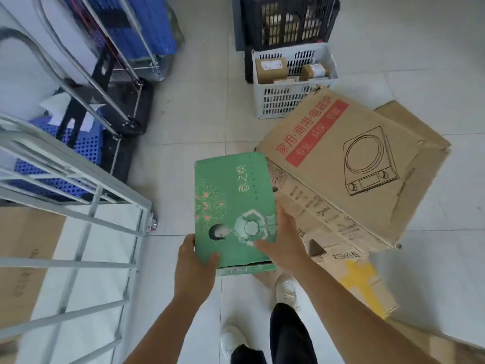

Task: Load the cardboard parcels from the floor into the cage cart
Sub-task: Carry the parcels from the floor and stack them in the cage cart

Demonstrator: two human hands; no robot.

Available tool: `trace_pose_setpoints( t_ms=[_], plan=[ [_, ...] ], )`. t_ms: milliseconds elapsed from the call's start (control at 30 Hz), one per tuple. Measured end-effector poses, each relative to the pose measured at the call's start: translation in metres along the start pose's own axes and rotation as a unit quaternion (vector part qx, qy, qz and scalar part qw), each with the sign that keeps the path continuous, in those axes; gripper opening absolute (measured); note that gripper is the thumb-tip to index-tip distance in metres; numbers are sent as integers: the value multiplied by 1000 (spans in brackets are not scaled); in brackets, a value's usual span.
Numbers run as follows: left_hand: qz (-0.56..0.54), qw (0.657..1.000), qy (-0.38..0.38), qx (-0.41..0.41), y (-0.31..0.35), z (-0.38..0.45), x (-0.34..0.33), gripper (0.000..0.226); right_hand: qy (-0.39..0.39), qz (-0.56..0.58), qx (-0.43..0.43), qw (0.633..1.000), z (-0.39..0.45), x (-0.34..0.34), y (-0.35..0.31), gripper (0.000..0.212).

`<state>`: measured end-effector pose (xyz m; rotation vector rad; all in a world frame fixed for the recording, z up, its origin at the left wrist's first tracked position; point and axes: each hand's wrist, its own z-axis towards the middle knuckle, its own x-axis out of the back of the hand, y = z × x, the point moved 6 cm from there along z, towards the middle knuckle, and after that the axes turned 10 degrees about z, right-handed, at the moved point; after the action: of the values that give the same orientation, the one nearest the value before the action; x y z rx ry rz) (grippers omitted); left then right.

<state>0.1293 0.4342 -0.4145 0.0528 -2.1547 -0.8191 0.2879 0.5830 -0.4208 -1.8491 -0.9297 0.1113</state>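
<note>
A flat green printed box (pixel 233 203) is held above the floor in the middle of the view. My left hand (pixel 194 269) grips its near left corner, thumb on top. My right hand (pixel 284 243) grips its near right edge, thumb lying across the printed face. A large brown cardboard parcel (pixel 349 164) with a cooker drawing and a red label lies on the floor just to the right of the green box. The cage cart (pixel 86 219), made of grey metal bars, stands at the left with a brown carton (pixel 23 248) inside it.
A white slatted crate (pixel 286 101) holding small cardboard parcels stands at the back, with a dark crate (pixel 288 19) behind it. Flattened cardboard with yellow tape (pixel 362 279) lies at the right near my feet. Trolleys with blue panels (pixel 126 32) stand at the back left.
</note>
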Motion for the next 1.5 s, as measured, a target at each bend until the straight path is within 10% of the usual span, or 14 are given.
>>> trace_pose_setpoints(
  t_ms=[833, 1100, 1500],
  plan=[
    [220, 956, -178, 73, -94, 96, -266, 93, -127, -250, -132, 951, 144, -22, 249, 108],
    [351, 915, -200, -18, -78, 97, -249, 79, -133, -306, -122, 935, 129, -15, 236, 98],
    [451, 842, -86, -283, 69, 73, -119, 74, 59, -328, -58, 941, 26, 66, 96, 82]
  ],
)
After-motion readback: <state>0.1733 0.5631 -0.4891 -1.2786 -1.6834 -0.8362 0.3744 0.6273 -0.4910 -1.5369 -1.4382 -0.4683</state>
